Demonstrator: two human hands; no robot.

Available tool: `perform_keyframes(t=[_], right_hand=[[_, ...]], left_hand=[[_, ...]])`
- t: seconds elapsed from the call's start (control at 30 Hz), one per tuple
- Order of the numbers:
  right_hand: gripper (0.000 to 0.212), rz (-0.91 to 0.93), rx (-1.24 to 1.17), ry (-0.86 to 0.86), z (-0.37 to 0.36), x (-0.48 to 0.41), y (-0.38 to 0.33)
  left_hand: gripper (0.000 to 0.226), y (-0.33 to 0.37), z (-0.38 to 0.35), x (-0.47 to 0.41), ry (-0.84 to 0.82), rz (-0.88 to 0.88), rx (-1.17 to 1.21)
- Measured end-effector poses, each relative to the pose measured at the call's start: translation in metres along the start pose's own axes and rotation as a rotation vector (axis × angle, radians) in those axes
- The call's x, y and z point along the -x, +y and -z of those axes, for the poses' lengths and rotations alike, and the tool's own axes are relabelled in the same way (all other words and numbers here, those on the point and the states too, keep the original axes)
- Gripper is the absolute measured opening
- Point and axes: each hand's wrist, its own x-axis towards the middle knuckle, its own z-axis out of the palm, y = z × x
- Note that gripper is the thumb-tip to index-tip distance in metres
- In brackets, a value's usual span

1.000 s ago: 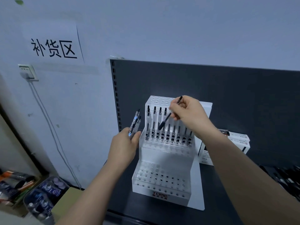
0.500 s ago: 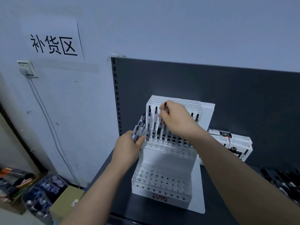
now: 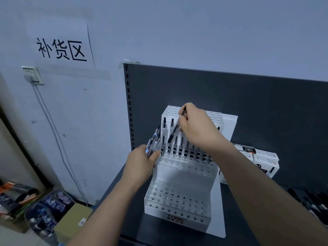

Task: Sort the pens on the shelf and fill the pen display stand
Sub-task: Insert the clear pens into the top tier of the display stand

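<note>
R hand [image 3: 197, 128] above stand [image 3: 179, 221] mid tier, fingers [image 3: 188, 107] pinching black pen [image 3: 174, 129], tip tilted down-left twd holes nr stand's left end. L hand [image 3: 140, 164] at stand's left edge, fingers curled round pen bundle [image 3: 152, 142]. Stand on dark shelf [image 3: 134, 210]; white boxes [image 3: 262, 160] right of stand.

The right hand [image 3: 197, 128] pinches a tilted pen [image 3: 175, 129] over the white display stand [image 3: 182, 176]; the left hand [image 3: 142, 162] grips spare pens [image 3: 153, 141] beside it.

lower tier [image 3: 179, 208]: holes free | middle tier [image 3: 186, 166]: pens [image 3: 164, 126] crowd it | right: boxes [image 3: 266, 161]
</note>
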Motion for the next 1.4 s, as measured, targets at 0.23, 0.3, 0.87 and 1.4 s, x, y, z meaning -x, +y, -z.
perform_keyframes(t=[0.23,0.3,0.87,1.4], right_hand=[[0.013,-0.039,0.216,-0.138,-0.025,-0.006,0.007],[0.015,-0.032,0.282,-0.147,-0.033,-0.011,0.007],[0.023,-0.105,-0.108,-0.175,-0.032,0.014,0.026],[0.026,-0.123,-0.474,0.252,0.012,0.02,0.042]], left_hand=[[0.031,0.003,0.001,0.002,0.001,0.004,-0.017],[0.032,0.005,0.002,0.002,0.002,-0.001,-0.027],[0.035,0.018,0.01,0.022,0.048,-0.079,0.135],[0.026,0.019,0.001,0.022,0.116,-0.08,-0.009]])
